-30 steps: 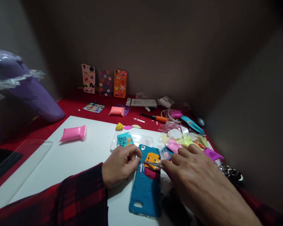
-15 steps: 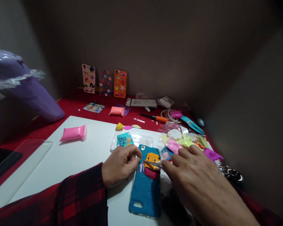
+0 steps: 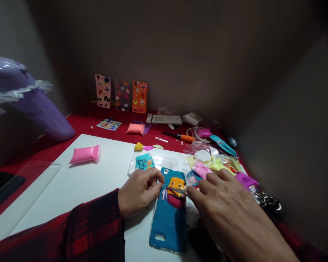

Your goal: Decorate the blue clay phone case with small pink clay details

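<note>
A phone case (image 3: 167, 225) covered in blue clay lies on the white board, with an orange clay face (image 3: 177, 182) and a dark red clay patch below it. Small pink and white clay strips (image 3: 164, 194) sit left of the face. My left hand (image 3: 142, 191) pinches thumb and forefinger together at the case's upper left edge; what is between the fingertips is too small to make out. From the right, my right hand (image 3: 221, 203) grips a thin pointed metal tool (image 3: 176, 190). Its tip reaches across the face towards the strips, and its grip end is hidden by the fingers.
Behind the case lies a clear phone case (image 3: 166, 162) with a blue packet (image 3: 144, 161). Crumpled clay bags (image 3: 218, 163) crowd the right. A pink clay packet (image 3: 85, 154) rests left. Decorated cases (image 3: 139, 96) lean on the back wall; a purple balloon (image 3: 46, 112) stands left.
Almost nothing differs. The metal tool's tip has shifted very slightly near the pink strips, while my left hand and the case hold their places.
</note>
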Demonstrator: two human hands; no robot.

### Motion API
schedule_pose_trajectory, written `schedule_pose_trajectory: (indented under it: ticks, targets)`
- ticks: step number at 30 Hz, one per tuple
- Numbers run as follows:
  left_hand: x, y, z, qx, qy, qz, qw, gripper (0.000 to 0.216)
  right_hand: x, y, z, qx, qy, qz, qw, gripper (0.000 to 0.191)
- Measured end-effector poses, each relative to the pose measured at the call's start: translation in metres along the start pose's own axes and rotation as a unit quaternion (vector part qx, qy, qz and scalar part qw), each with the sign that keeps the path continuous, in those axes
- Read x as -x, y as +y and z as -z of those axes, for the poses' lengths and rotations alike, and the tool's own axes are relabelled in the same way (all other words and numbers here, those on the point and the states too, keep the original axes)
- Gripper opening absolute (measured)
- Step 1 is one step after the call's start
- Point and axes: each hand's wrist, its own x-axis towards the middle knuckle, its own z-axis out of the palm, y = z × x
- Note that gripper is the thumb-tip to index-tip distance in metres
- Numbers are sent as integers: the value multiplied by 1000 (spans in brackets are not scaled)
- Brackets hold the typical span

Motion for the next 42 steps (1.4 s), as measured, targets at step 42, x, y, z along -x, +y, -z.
schedule_pose_trajectory:
  ticks: [42]
  targets:
    - [-1,-1,-1,-1,-1,13,1000,8,0,-3,7,8,22,15,1000,15]
